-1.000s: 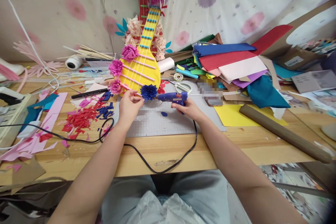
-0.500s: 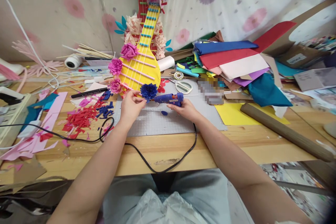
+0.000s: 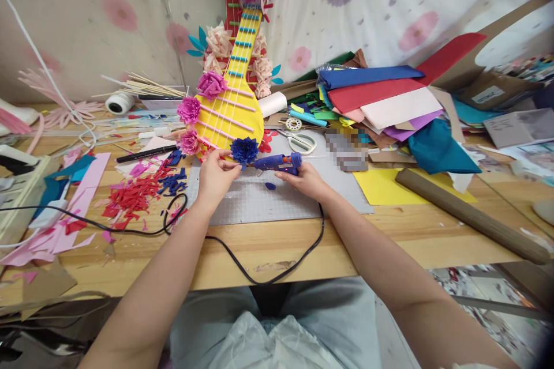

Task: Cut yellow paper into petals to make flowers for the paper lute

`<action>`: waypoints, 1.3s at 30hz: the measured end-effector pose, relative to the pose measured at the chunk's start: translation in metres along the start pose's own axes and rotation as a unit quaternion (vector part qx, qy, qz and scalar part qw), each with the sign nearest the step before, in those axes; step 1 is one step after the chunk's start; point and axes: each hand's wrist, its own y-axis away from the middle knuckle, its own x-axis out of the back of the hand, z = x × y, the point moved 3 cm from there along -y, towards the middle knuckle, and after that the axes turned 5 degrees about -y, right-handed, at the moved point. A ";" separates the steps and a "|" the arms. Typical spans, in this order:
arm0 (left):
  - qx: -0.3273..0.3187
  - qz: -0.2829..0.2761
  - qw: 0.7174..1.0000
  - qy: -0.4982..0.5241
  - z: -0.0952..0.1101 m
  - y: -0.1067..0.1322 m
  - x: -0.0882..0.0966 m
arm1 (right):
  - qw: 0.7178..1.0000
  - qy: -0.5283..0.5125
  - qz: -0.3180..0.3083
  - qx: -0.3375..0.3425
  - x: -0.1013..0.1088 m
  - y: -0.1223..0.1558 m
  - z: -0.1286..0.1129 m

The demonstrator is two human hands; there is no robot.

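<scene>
My left hand (image 3: 219, 180) is closed at the lower left of a dark blue paper flower (image 3: 244, 151), its thumb and fingertips pinched against it. The flower overlaps the lower body of a yellow paper pipa-like instrument (image 3: 229, 112) with strings and pink bars. My right hand (image 3: 306, 180) grips a blue hot glue gun (image 3: 279, 163), whose nozzle points left, just under the flower and near my left fingertips. Whether the nozzle touches the flower I cannot tell. Below the gun a loose blue petal (image 3: 270, 186) lies on the grey cutting mat (image 3: 242, 207).
White-handled scissors (image 3: 302, 142) lie behind the glue gun. Red paper scraps (image 3: 134, 193) and a black pen (image 3: 147, 153) are on the left. The gun's black cord (image 3: 268, 283) loops over the table's front edge. Coloured sheets (image 3: 376, 95) and a brown roll (image 3: 470, 216) lie right.
Both hands, the glue gun and the blue flower hold nearly the same places. The whole view has shifted very slightly.
</scene>
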 end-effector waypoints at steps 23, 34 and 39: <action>-0.009 -0.016 1.000 -0.009 -0.005 0.001 -0.003 | 0.992 -0.089 0.066 -0.052 0.018 -0.001 0.003; -0.117 -0.026 0.989 -0.089 0.008 0.007 -0.006 | 0.967 0.125 0.207 -0.080 0.051 -0.015 0.033; -0.147 -0.028 0.985 -0.085 0.007 0.009 -0.007 | 0.959 0.184 0.196 -0.084 0.048 -0.022 0.035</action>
